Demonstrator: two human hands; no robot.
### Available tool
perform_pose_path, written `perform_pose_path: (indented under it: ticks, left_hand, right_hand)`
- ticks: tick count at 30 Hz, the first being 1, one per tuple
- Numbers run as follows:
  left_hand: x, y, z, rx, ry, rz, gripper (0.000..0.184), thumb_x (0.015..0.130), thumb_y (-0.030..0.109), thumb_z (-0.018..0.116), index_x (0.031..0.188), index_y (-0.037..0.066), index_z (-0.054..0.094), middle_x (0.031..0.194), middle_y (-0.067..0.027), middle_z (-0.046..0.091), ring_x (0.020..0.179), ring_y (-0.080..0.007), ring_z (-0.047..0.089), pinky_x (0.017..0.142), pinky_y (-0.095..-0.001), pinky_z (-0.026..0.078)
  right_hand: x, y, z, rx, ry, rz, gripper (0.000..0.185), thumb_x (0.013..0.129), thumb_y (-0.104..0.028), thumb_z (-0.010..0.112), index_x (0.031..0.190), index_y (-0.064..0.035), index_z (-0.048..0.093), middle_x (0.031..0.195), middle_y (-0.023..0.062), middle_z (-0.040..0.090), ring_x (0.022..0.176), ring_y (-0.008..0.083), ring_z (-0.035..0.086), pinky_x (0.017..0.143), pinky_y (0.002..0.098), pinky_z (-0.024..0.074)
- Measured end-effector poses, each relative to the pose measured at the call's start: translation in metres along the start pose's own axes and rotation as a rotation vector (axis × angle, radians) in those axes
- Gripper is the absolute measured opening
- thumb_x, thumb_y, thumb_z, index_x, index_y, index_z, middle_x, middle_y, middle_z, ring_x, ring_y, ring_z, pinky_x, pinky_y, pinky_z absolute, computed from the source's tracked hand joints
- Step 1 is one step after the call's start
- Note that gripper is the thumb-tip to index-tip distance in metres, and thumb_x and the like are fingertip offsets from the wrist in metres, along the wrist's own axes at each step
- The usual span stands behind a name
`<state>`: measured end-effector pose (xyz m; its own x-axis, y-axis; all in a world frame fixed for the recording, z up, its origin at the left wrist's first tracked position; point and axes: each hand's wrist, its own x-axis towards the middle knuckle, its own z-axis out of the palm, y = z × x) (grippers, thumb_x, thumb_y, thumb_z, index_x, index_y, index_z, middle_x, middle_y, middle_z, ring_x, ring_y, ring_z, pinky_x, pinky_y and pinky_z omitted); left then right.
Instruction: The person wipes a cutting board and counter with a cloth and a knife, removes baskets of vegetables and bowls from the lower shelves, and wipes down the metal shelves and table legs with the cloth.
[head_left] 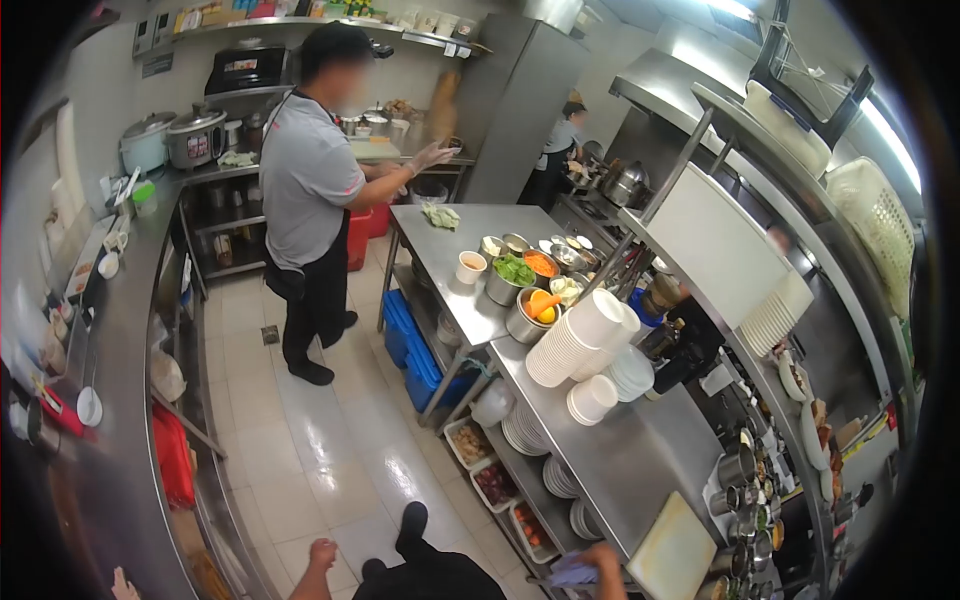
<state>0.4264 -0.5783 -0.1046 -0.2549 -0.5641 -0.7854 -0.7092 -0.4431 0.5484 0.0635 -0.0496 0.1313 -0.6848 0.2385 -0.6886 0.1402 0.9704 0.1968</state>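
My left hand (322, 553) hangs low over the tiled floor, its fingers curled closed, with no object showing in it. By the edge of the steel counter is my right hand (602, 560), closed on a bluish-purple cloth (572, 570) that hangs at its left side. The fingers on the cloth are partly hidden. A pale cutting board (672, 548) lies on the counter just right of that hand. My dark shoe (411, 527) shows on the floor between the hands.
A co-worker (312, 185) in clear gloves stands ahead on the left. Stacked white bowls (575, 340) and metal food containers (527, 318) stand on the right counter (640, 440). Below are plates (525, 430) and tubs of vegetables (495, 485). A long counter (125, 400) runs along the left.
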Motion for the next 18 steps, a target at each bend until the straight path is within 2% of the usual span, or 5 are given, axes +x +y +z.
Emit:
perform_pose_path:
  ticks: [3, 7, 11, 16, 18]
  left_hand:
    - [0.001, 0.024, 0.028, 0.037, -0.111, 0.028, 0.051, 0.08, 0.024, 0.065, 0.125, 0.005, 0.051, 0.077, -0.0104, 0.064, 0.056, -0.0178, 0.059, 0.046, -0.0343, 0.05]
    - [-0.001, 0.043, 0.042, 0.084, -0.112, -0.044, 0.037, 0.085, 0.026, 0.06, 0.116, 0.007, 0.055, 0.088, -0.0082, 0.062, 0.067, -0.0198, 0.061, 0.056, -0.0373, 0.053]
    - [-0.005, 0.077, 0.019, 0.208, -0.177, -0.088, 0.041, 0.088, 0.033, 0.058, 0.117, 0.004, 0.055, 0.094, -0.011, 0.061, 0.076, -0.0238, 0.061, 0.067, -0.0437, 0.052]
    - [0.013, 0.156, 0.011, 0.32, -0.116, -0.079, 0.049, 0.089, 0.043, 0.055, 0.117, 0.003, 0.054, 0.1, -0.0139, 0.061, 0.085, -0.0286, 0.062, 0.072, -0.046, 0.051]
    - [0.028, 0.186, 0.027, 0.324, -0.032, 0.021, 0.045, 0.087, 0.043, 0.055, 0.103, 0.002, 0.063, 0.079, -0.0102, 0.063, 0.066, -0.0217, 0.063, 0.058, -0.0404, 0.053]
  right_hand:
    - [0.101, 0.031, -0.067, 0.12, 0.207, 0.053, 0.052, 0.054, -0.04, 0.083, 0.085, -0.0009, 0.07, 0.103, 0.0171, 0.066, 0.102, 0.0268, 0.062, 0.089, 0.0388, 0.0493]
    - [0.038, -0.027, -0.159, 0.418, 0.516, 0.022, 0.058, 0.065, -0.043, 0.076, 0.102, -0.0002, 0.064, 0.107, 0.0214, 0.063, 0.105, 0.0303, 0.06, 0.091, 0.0409, 0.0473]
    - [0.1, -0.075, -0.102, 0.425, 0.934, 0.043, 0.068, 0.082, -0.039, 0.061, 0.136, -0.0045, 0.04, 0.135, 0.0247, 0.042, 0.126, 0.0392, 0.04, 0.101, 0.052, 0.0332]
    - [0.09, -0.11, -0.089, 0.518, 1.109, 0.133, 0.062, 0.088, -0.035, 0.052, 0.14, -0.0074, 0.034, 0.142, 0.023, 0.033, 0.128, 0.0427, 0.031, 0.104, 0.0558, 0.0226]
    - [0.094, -0.106, -0.081, 0.504, 1.114, 0.176, 0.06, 0.088, -0.035, 0.051, 0.139, -0.0072, 0.036, 0.14, 0.0239, 0.035, 0.126, 0.0424, 0.033, 0.104, 0.0555, 0.0224]
